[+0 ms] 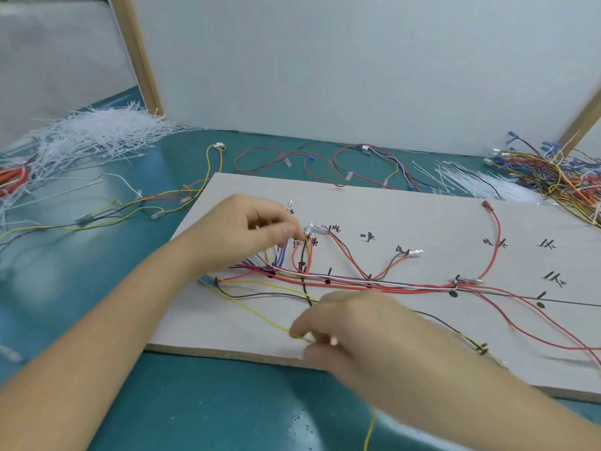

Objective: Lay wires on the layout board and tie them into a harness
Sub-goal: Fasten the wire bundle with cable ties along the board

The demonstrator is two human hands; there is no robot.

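Note:
A pale layout board (406, 216) with black handwritten marks lies on the teal table. A bundle of red, white and black wires (390, 284) runs along its middle, with branches going up to small connectors. My left hand (250, 229) pinches a small connector with red, black and yellow wires at the upper left of the board. My right hand (344, 323) is near the board's front edge and pinches a yellow wire (260, 315) that runs left toward a blue terminal (205, 280). The right hand is motion-blurred.
A heap of white cable ties (97, 131) lies at the back left, more ties (471, 180) at the back right. Loose wire sets (312, 161) lie behind the board, a tangled pile of coloured wires (553, 174) at the far right. A white panel (357, 60) stands behind.

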